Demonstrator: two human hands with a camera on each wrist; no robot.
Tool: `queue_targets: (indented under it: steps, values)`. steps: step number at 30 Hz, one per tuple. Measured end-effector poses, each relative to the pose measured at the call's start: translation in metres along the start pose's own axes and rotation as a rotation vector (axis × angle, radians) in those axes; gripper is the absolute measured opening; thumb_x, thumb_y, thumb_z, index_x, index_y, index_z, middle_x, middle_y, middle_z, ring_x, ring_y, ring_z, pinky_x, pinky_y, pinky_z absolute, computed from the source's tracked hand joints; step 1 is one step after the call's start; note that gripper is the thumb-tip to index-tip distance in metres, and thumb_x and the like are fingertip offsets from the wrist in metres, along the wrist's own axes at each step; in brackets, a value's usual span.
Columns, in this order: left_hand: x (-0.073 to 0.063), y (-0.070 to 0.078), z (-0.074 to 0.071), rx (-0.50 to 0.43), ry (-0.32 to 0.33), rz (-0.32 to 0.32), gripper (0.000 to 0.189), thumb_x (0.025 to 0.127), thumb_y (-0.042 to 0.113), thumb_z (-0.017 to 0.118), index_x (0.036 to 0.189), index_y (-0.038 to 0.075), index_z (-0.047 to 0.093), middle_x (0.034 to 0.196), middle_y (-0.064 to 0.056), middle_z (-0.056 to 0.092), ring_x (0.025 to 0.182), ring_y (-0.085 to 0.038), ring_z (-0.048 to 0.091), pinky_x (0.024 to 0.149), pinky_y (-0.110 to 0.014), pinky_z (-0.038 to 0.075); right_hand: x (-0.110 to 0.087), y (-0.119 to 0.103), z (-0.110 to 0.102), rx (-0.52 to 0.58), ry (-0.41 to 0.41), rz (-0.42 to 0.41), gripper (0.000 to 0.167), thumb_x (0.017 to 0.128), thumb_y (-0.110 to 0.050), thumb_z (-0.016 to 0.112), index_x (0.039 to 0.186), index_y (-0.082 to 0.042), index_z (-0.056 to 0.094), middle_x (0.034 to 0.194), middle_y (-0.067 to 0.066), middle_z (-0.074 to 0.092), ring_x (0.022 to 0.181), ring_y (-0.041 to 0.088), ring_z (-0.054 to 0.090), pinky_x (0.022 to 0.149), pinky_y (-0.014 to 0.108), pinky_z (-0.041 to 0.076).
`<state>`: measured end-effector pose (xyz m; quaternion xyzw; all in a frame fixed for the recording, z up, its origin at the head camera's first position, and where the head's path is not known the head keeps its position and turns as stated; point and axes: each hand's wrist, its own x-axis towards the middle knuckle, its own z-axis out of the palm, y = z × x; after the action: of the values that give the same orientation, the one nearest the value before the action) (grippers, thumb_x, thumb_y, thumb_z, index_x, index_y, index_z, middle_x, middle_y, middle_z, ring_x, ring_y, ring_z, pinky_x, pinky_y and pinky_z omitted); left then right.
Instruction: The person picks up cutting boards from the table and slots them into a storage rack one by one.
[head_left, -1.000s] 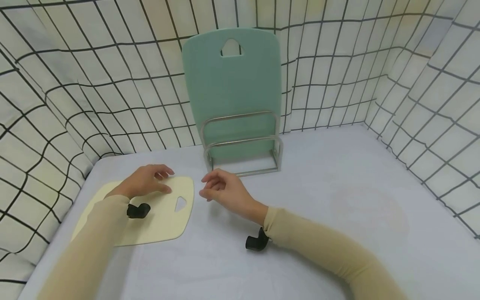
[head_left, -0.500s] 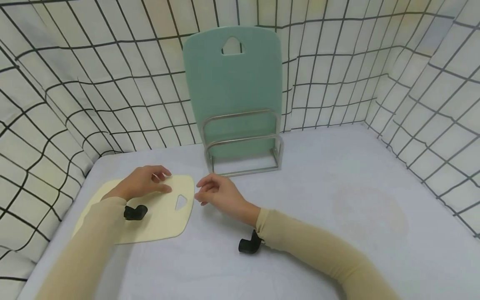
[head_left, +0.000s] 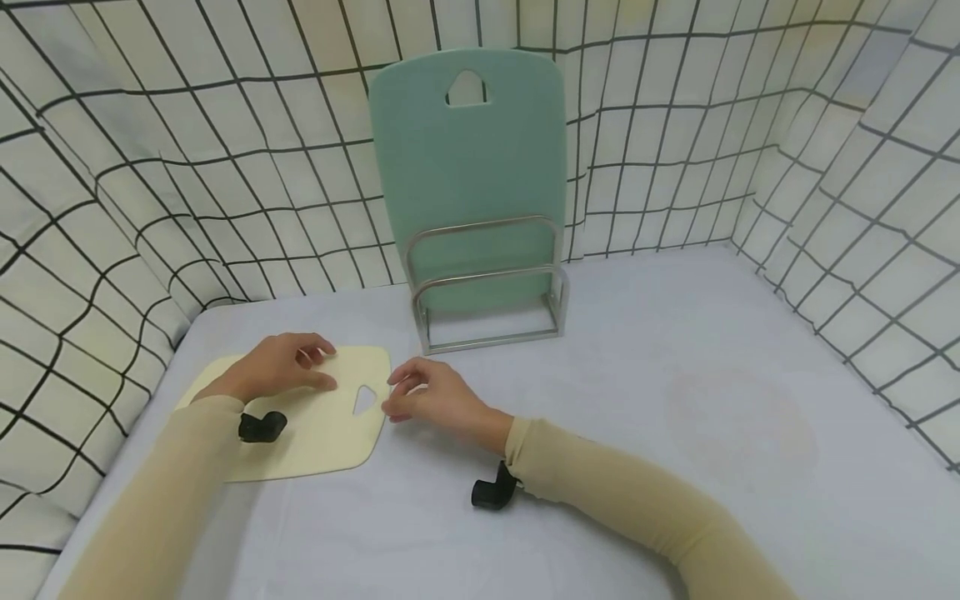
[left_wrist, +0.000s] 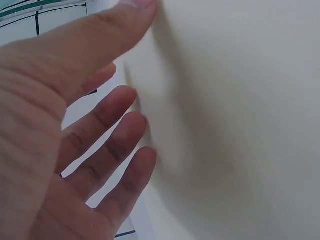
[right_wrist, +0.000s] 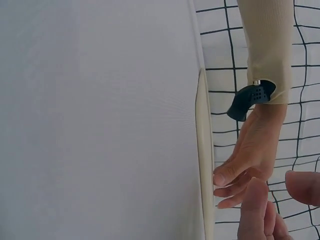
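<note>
Left hand (head_left: pixel 273 367): fingers loosely bent, thumb spread, holding nothing; cream cutting board (head_left: pixel 322 433) flat on counter (head_left: pixel 615 375) right under it, contact unclear. Right hand (head_left: pixel 441 400): fingers part-curled, gap to thumb, holding nothing, at board's slotted end. Beyond right hand: green cutting board (head_left: pixel 468 158) upright in metal rack (head_left: pixel 487 274).

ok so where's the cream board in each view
Head: the cream board lies in the lower left.
Left wrist: the cream board fills most of the right side.
Right wrist: the cream board, edge-on, is a thin upright strip right of centre.
Shared landmark: the left hand, visible in all three.
</note>
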<state>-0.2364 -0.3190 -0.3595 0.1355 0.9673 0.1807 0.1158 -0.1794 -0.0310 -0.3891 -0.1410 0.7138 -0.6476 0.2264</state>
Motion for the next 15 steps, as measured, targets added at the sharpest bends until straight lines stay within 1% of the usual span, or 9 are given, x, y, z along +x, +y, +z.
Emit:
queue_targets:
  steps: [4,8,11,15]
  values:
    - [0.003,0.002,0.001,0.003,0.003,-0.002,0.061,0.081,0.046,0.086,0.125,0.008,0.069,0.115,-0.017,0.068,0.104,-0.030,0.059,0.087,-0.037,0.049,0.000,0.001,0.000,-0.012,-0.016,0.017,0.037,0.089,-0.012,0.077,0.122,-0.003,0.064,0.098,0.003,0.065,0.083,0.016,0.078,0.082,0.029,0.064]
    - [0.008,0.003,0.002,0.003,-0.001,-0.015,0.060,0.082,0.045,0.085,0.127,0.009,0.068,0.119,-0.017,0.068,0.108,-0.031,0.059,0.090,-0.040,0.049,0.000,0.003,0.001,-0.011,-0.015,0.035,0.035,0.088,-0.011,0.077,0.119,-0.004,0.065,0.097,0.003,0.066,0.083,0.017,0.079,0.081,0.028,0.064]
    - [0.013,0.004,0.002,-0.006,-0.003,-0.021,0.061,0.083,0.044,0.085,0.130,0.009,0.067,0.123,-0.018,0.067,0.113,-0.034,0.059,0.094,-0.046,0.051,-0.001,0.004,0.003,-0.003,-0.022,0.058,0.033,0.087,-0.011,0.077,0.117,-0.005,0.066,0.096,0.002,0.067,0.084,0.017,0.079,0.080,0.027,0.063]
    - [0.019,0.006,0.002,-0.020,-0.007,-0.026,0.063,0.082,0.042,0.086,0.133,0.010,0.066,0.129,-0.021,0.066,0.119,-0.039,0.058,0.097,-0.053,0.052,-0.003,0.006,0.005,0.021,-0.060,0.082,0.033,0.088,-0.012,0.076,0.118,-0.004,0.065,0.096,0.002,0.069,0.084,0.015,0.078,0.082,0.025,0.062]
